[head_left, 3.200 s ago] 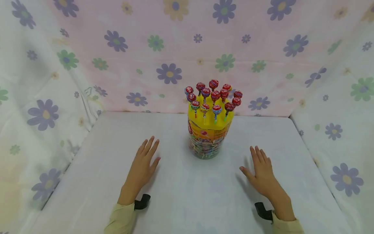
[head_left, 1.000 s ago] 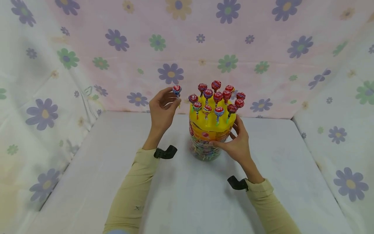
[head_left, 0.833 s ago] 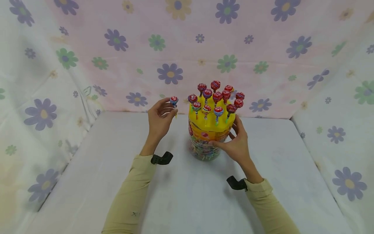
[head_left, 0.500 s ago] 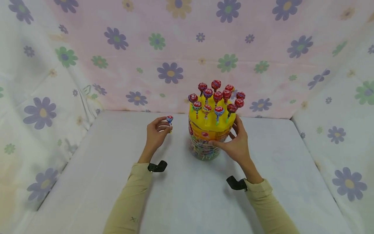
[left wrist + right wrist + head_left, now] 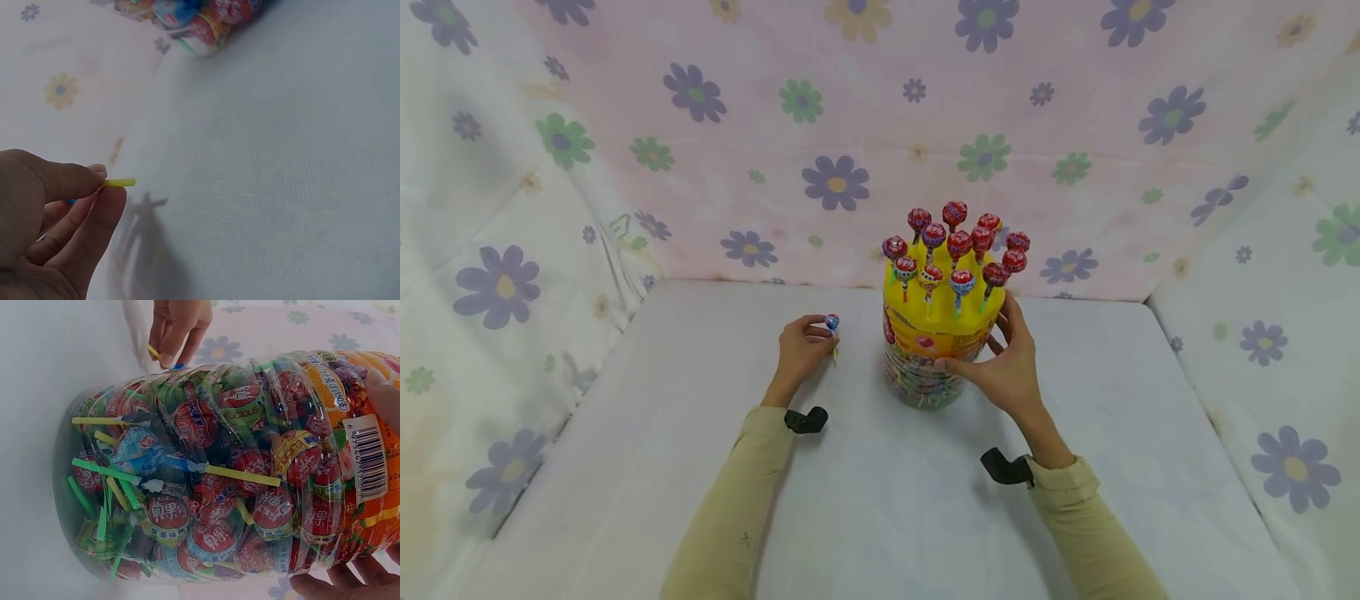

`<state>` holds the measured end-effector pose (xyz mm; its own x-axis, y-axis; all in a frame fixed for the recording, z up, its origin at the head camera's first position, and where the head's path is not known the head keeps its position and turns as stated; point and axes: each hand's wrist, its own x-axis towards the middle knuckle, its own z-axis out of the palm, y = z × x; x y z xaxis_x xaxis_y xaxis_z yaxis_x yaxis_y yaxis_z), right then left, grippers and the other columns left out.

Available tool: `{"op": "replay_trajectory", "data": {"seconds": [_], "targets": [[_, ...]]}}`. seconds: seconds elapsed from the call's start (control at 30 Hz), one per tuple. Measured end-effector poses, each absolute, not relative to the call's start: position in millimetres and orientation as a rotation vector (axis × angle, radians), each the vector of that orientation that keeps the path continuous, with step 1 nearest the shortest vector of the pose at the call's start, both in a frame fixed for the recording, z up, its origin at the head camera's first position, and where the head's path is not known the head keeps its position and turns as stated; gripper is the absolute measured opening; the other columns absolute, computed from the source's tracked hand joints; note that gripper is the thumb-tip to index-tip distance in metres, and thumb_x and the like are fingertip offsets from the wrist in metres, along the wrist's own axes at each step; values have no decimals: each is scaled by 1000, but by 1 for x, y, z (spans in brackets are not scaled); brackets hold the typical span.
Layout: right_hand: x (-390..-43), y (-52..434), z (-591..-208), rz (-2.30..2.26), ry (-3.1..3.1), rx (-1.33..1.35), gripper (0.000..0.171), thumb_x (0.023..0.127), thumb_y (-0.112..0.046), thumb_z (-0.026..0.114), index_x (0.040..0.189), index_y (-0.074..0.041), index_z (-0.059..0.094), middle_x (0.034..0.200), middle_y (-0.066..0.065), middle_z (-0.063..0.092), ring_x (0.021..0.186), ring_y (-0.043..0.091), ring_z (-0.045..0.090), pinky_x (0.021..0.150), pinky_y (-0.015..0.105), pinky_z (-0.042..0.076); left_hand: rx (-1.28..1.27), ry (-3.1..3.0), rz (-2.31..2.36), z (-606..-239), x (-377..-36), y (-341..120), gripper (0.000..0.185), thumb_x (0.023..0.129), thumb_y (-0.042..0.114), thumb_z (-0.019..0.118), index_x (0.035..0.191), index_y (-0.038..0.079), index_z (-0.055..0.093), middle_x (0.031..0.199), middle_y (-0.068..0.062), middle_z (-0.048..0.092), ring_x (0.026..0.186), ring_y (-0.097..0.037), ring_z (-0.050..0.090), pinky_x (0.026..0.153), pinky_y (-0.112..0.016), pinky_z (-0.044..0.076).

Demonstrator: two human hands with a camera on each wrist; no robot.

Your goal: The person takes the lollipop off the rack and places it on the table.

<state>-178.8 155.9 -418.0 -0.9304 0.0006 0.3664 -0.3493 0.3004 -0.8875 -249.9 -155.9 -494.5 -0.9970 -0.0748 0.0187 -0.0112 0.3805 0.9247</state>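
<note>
I have one small wrapped lollipop with a blue-red head and yellow stick out of the display, pinched by its stick in my left hand, low over the white cloth-covered surface left of the clear plastic lollipop jar with a yellow lid. It is not yet laid down. A dozen or so lollipops remain planted in the lid. My right hand wraps the jar's side in a wide grip, steadying it, forearm angled inward.
</note>
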Motion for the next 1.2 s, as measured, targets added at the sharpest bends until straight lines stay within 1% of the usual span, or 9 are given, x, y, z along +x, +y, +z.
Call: {"op": "replay_trajectory", "data": {"seconds": [0.13, 0.27, 0.33, 0.5, 0.7, 0.83, 1.03, 1.1, 1.2], "targets": [[-176, 153, -412, 1687, -2283, 302, 99, 76, -4, 89, 157, -15, 32, 153, 9, 45, 142, 33, 44, 112, 59, 43, 89, -2616, -1587, -499, -258, -155, 43, 88, 3, 75, 127, -7, 62, 104, -25, 73, 93, -35, 74, 78, -34, 62], [-173, 151, -407, 1697, -2289, 293, 100, 76, 0, 88, 157, -9, 31, 155, 15, 43, 143, 37, 42, 112, 61, 42, 105, -2667, -1573, -500, -263, -154, 45, 87, 3, 75, 129, -8, 61, 106, -26, 73, 97, -37, 74, 85, -41, 62], [-174, 151, -408, 1693, -2295, 290, 100, 76, -1, 88, 157, -11, 31, 155, 13, 43, 143, 36, 43, 112, 60, 42, 112, -2682, -1567, -500, -264, -154, 45, 87, 2, 75, 129, -8, 61, 107, -26, 73, 98, -37, 74, 87, -43, 61], [-180, 155, -416, 1685, -2285, 301, 99, 76, -7, 90, 157, -20, 34, 153, 3, 46, 142, 28, 45, 112, 56, 44, 56, -2685, -1507, -500, -266, -153, 45, 87, -1, 74, 129, -10, 60, 104, -28, 73, 96, -39, 73, 89, -47, 60], [-180, 159, -420, 1674, -2271, 327, 99, 75, -12, 91, 156, -22, 35, 152, 2, 46, 141, 29, 46, 111, 58, 45, -53, -2667, -1426, -504, -267, -148, 39, 86, -5, 73, 122, -13, 61, 98, -29, 72, 91, -42, 73, 85, -49, 61], [-180, 160, -420, 1668, -2273, 328, 99, 76, -11, 91, 156, -23, 35, 152, 1, 47, 141, 29, 46, 110, 59, 44, -23, -2677, -1384, -506, -268, -148, 38, 86, -2, 74, 121, -11, 63, 96, -27, 72, 89, -40, 73, 84, -49, 61], [-179, 159, -420, 1674, -2265, 338, 99, 76, -11, 91, 156, -23, 34, 153, 1, 46, 141, 29, 46, 110, 58, 45, 17, -2674, -1365, -504, -264, -149, 39, 88, 3, 76, 122, -12, 64, 97, -27, 73, 89, -39, 73, 84, -48, 61], [-179, 158, -420, 1672, -2266, 339, 99, 76, -11, 90, 157, -23, 34, 153, 1, 46, 141, 29, 46, 110, 58, 45, 27, -2665, -1355, -501, -262, -150, 38, 89, 4, 76, 121, -12, 64, 97, -26, 74, 88, -38, 74, 81, -47, 61], [-180, 158, -420, 1672, -2266, 341, 99, 77, -11, 90, 157, -24, 33, 153, 0, 46, 141, 29, 46, 110, 58, 45, 33, -2625, -1399, -494, -257, -153, 36, 90, 4, 74, 121, -12, 64, 98, -27, 74, 85, -37, 75, 72, -40, 63]]}}
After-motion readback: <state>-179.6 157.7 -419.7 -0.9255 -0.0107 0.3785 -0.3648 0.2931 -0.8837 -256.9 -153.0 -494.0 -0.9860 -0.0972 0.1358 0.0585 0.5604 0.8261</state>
